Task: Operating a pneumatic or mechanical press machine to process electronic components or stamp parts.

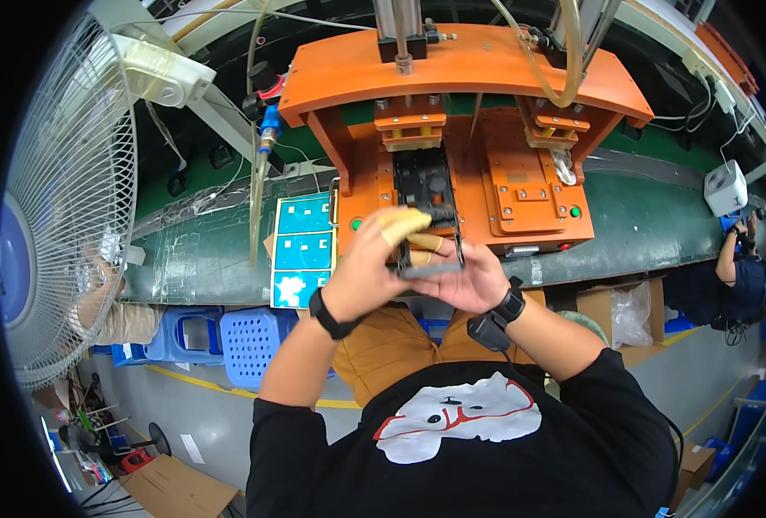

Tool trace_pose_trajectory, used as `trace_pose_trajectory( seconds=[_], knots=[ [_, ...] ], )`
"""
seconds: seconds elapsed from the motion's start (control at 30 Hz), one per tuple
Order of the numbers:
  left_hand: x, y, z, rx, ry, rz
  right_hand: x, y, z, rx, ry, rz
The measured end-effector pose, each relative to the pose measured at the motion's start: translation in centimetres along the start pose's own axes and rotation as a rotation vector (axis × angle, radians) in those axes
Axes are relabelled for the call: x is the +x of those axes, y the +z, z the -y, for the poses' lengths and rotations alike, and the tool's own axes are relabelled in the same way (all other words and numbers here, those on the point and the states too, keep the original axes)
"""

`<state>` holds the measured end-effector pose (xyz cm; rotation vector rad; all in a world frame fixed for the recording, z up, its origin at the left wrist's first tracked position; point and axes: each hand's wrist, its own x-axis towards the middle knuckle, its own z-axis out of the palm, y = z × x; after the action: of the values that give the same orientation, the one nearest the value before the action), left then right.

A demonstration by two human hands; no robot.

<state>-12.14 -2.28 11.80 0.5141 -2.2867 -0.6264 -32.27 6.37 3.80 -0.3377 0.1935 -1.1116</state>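
Between my two hands is a thin, dark rectangular frame (pixel 431 271) with a greyish near edge, held just in front of the orange press (pixel 478 233). My left hand (pixel 367 269) grips its left side, and yellow covers sit on some of its fingers. Fingers of my right hand (pixel 472 278) curl around the right side and under the near edge. Directly beyond lies a black part (pixel 426 186) with small components, in the press's left station below a raised orange head (pixel 410 123). My fingers hide some of the frame, and I cannot tell whether it touches the black part.
A sheet with teal panels (pixel 303 250) lies left of the press. The right station holds an orange block (pixel 529 194) beside a green button (pixel 575 211). A large fan (pixel 72 207) stands at left. Blue stools (pixel 253 345) are below the bench. Other people work at both sides.
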Motion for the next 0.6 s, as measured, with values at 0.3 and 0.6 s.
trace_pose_trajectory(
  seconds=[0.3,0.6],
  knots=[
    [4.7,-1.8,4.2,0.236,-0.02,0.24,-8.0,-1.4,-0.9,-0.766,-0.077,-0.342],
    [3.2,-2.9,4.7,0.146,-0.06,0.252,-11.1,-3.3,-2.5,-1.13,-0.097,-0.554]
  ],
)
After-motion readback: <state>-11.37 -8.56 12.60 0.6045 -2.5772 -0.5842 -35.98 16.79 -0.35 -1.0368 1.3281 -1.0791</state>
